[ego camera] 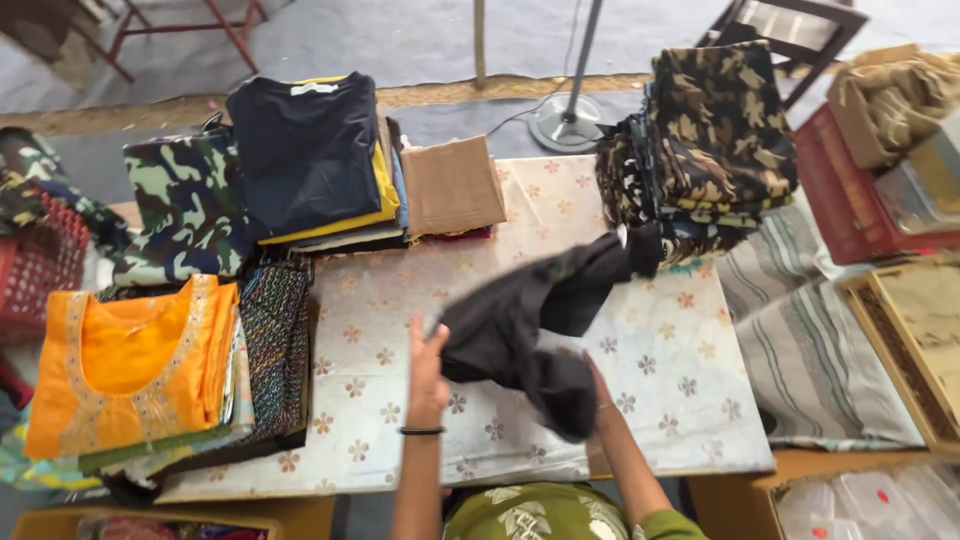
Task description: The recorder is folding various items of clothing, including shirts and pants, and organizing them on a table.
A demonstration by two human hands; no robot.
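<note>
A black garment [530, 320] hangs crumpled in the air over the flower-patterned tablecloth [380, 330], blurred by motion. My left hand [427, 372], with a black band at the wrist, touches its left edge with fingers stretched upward. My right hand [598, 395] is under the garment's lower right part and mostly hidden by the cloth; it seems to grip it. One sleeve of the garment reaches up toward the camouflage stack [715, 130].
Folded clothes ring the table: an orange embroidered top [130, 370] on a pile at left, a camouflage piece [180, 200], a navy shirt stack [305, 150], a brown folded cloth [452, 185]. Striped fabric [800, 330] and boxes [915, 330] lie right. A fan stand base [565, 120] is behind.
</note>
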